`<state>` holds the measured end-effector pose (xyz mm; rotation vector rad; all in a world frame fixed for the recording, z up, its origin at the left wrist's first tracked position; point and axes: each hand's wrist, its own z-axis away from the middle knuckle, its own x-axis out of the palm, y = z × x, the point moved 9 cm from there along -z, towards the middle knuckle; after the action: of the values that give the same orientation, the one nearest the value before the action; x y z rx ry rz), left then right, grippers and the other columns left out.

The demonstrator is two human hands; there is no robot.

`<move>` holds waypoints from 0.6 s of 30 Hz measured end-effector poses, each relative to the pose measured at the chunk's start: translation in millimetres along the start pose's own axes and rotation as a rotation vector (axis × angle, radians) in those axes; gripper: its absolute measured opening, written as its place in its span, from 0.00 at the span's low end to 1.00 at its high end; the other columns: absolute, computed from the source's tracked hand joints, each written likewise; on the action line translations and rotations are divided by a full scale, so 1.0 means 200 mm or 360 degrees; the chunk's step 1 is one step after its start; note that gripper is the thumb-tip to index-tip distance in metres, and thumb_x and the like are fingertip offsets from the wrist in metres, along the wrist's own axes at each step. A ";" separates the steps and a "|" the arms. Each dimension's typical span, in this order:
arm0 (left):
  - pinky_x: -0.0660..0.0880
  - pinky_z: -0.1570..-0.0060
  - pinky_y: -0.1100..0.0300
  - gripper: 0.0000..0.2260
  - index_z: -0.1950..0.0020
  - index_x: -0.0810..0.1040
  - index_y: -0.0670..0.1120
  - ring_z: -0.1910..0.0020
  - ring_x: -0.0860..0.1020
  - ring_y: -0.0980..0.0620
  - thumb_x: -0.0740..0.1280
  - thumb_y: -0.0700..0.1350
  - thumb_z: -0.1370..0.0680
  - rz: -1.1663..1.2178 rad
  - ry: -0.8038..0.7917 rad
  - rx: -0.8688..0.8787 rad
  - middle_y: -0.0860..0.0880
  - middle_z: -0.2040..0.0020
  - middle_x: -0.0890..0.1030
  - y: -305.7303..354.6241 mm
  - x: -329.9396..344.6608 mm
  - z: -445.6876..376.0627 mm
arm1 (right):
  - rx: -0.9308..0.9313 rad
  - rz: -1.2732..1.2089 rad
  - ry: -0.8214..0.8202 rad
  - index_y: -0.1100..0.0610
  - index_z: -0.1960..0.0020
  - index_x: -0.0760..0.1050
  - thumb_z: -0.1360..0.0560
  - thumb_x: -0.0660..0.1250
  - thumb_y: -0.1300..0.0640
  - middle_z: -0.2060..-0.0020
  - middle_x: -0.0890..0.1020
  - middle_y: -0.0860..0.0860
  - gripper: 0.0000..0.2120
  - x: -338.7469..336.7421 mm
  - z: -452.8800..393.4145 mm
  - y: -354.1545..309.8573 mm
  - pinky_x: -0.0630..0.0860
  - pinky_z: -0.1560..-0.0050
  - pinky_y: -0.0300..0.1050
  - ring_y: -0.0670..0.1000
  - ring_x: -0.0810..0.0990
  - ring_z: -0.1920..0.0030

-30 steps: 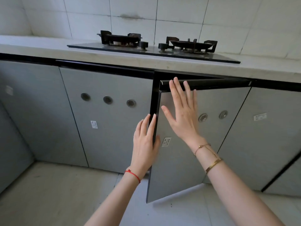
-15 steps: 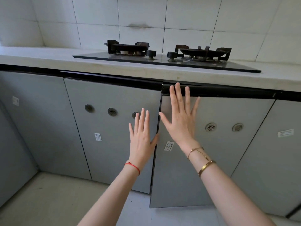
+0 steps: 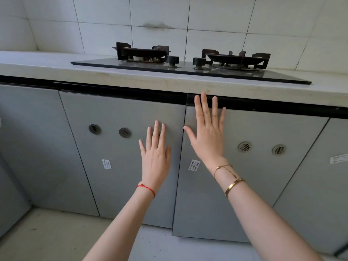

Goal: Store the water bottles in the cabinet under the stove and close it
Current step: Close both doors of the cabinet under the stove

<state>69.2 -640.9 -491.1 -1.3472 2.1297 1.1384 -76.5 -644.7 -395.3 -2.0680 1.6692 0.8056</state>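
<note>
Two grey cabinet doors sit under the black two-burner stove [image 3: 190, 62]. The right door [image 3: 244, 181] lies nearly flush with the left door [image 3: 116, 151], its lower edge still standing slightly forward. My right hand [image 3: 206, 132] presses flat on the right door's upper left corner, fingers straight and spread, fingertips at the black top trim. My left hand [image 3: 156, 157] lies flat on the left door beside the seam, fingers straight, covering one round vent. No water bottles are visible; the cabinet's inside is hidden.
A pale stone countertop [image 3: 131, 80] overhangs the doors. More grey cabinet panels [image 3: 32, 144] run to the left and to the right [image 3: 320, 185]. White wall tiles rise behind the stove. Grey floor [image 3: 56, 238] lies below.
The right door has swung from wide open to almost flush under my right hand. My left hand moved from the door's edge onto the left door. The view rose and came closer.
</note>
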 end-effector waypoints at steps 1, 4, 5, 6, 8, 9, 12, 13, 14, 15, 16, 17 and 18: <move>0.50 0.25 0.37 0.31 0.20 0.45 0.51 0.20 0.43 0.48 0.57 0.44 0.19 0.0001 0.0002 -0.0001 0.53 0.19 0.42 0.00 0.00 0.00 | -0.0002 0.0003 0.0006 0.55 0.21 0.43 0.21 0.58 0.40 0.21 0.47 0.53 0.38 0.00 0.00 0.00 0.44 0.23 0.63 0.59 0.42 0.21; 0.52 0.25 0.38 0.31 0.20 0.45 0.52 0.20 0.44 0.48 0.57 0.42 0.19 -0.0009 0.0017 0.0013 0.54 0.19 0.43 -0.01 0.00 -0.01 | -0.0013 0.0003 0.0020 0.55 0.21 0.43 0.21 0.58 0.40 0.21 0.47 0.53 0.38 0.01 -0.01 0.01 0.44 0.23 0.64 0.59 0.42 0.21; 0.52 0.25 0.38 0.31 0.20 0.46 0.52 0.20 0.45 0.48 0.58 0.42 0.20 -0.0013 0.0022 0.0018 0.54 0.19 0.44 -0.02 0.00 -0.01 | -0.0012 0.0008 0.0020 0.55 0.21 0.43 0.21 0.58 0.40 0.21 0.47 0.53 0.38 0.02 -0.01 0.00 0.44 0.23 0.64 0.59 0.42 0.21; 0.53 0.25 0.39 0.31 0.20 0.47 0.52 0.20 0.46 0.48 0.58 0.42 0.20 -0.0017 0.0026 0.0023 0.54 0.19 0.45 -0.02 0.00 -0.01 | -0.0008 0.0015 0.0019 0.55 0.21 0.43 0.21 0.57 0.40 0.21 0.47 0.53 0.38 0.02 -0.01 0.00 0.44 0.23 0.64 0.59 0.42 0.21; 0.53 0.25 0.39 0.30 0.20 0.48 0.52 0.20 0.47 0.48 0.57 0.42 0.20 -0.0028 0.0025 0.0032 0.53 0.19 0.47 -0.02 -0.02 -0.02 | 0.0008 0.0027 0.0018 0.55 0.21 0.43 0.21 0.57 0.40 0.21 0.47 0.53 0.38 0.02 -0.01 0.01 0.44 0.23 0.64 0.59 0.42 0.21; 0.54 0.25 0.39 0.30 0.20 0.48 0.52 0.20 0.48 0.48 0.57 0.42 0.20 -0.0033 0.0018 0.0037 0.54 0.19 0.47 -0.02 -0.02 -0.02 | 0.0014 0.0030 0.0017 0.55 0.21 0.43 0.21 0.58 0.40 0.21 0.46 0.53 0.38 0.02 -0.01 0.01 0.44 0.23 0.64 0.59 0.42 0.21; 0.54 0.25 0.39 0.30 0.20 0.49 0.52 0.20 0.48 0.48 0.57 0.41 0.20 -0.0030 -0.0015 0.0060 0.54 0.19 0.47 -0.02 -0.04 -0.02 | 0.0023 0.0021 0.0016 0.55 0.21 0.43 0.21 0.58 0.41 0.21 0.46 0.52 0.38 0.00 -0.01 0.00 0.44 0.23 0.63 0.58 0.42 0.21; 0.54 0.25 0.39 0.29 0.20 0.49 0.52 0.20 0.48 0.48 0.56 0.41 0.19 -0.0026 -0.0036 0.0067 0.54 0.19 0.47 -0.02 -0.05 -0.02 | 0.0027 0.0017 0.0014 0.55 0.21 0.43 0.21 0.59 0.41 0.21 0.46 0.52 0.39 -0.01 0.00 0.00 0.44 0.23 0.63 0.58 0.41 0.21; 0.54 0.25 0.39 0.29 0.20 0.49 0.52 0.20 0.48 0.48 0.56 0.41 0.19 -0.0018 -0.0056 0.0076 0.54 0.19 0.47 -0.02 -0.06 -0.01 | 0.0031 0.0012 0.0012 0.55 0.21 0.42 0.21 0.59 0.41 0.21 0.46 0.52 0.39 -0.02 0.00 -0.01 0.44 0.23 0.63 0.58 0.41 0.21; 0.53 0.25 0.39 0.28 0.20 0.50 0.52 0.20 0.48 0.48 0.55 0.41 0.19 -0.0010 -0.0080 0.0081 0.54 0.19 0.47 -0.01 -0.07 -0.01 | 0.0035 0.0004 0.0006 0.55 0.21 0.42 0.21 0.59 0.41 0.21 0.46 0.52 0.39 -0.03 0.01 -0.01 0.44 0.23 0.62 0.58 0.41 0.21; 0.53 0.25 0.38 0.28 0.20 0.50 0.52 0.20 0.48 0.48 0.55 0.41 0.19 -0.0002 -0.0096 0.0087 0.54 0.19 0.47 -0.01 -0.08 -0.01 | 0.0036 -0.0001 0.0003 0.55 0.21 0.42 0.21 0.59 0.42 0.21 0.46 0.51 0.39 -0.03 0.01 -0.01 0.44 0.23 0.62 0.58 0.41 0.21; 0.53 0.25 0.38 0.28 0.20 0.50 0.52 0.20 0.48 0.48 0.55 0.41 0.19 -0.0002 -0.0104 0.0095 0.54 0.19 0.47 0.00 -0.10 0.00 | 0.0036 -0.0016 -0.0003 0.55 0.21 0.42 0.21 0.60 0.42 0.21 0.46 0.51 0.39 -0.04 0.02 -0.01 0.44 0.23 0.62 0.57 0.41 0.21; 0.53 0.25 0.38 0.27 0.20 0.50 0.52 0.20 0.48 0.48 0.54 0.41 0.19 -0.0005 -0.0103 0.0103 0.54 0.19 0.47 0.01 -0.12 0.01 | 0.0036 -0.0046 -0.0009 0.55 0.21 0.43 0.21 0.60 0.43 0.21 0.46 0.51 0.39 -0.06 0.02 -0.01 0.44 0.22 0.61 0.57 0.42 0.21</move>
<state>79.2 -626.0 -475.1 -1.2676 2.0992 1.0871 -77.0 -633.4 -391.3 -2.0680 1.6344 0.7787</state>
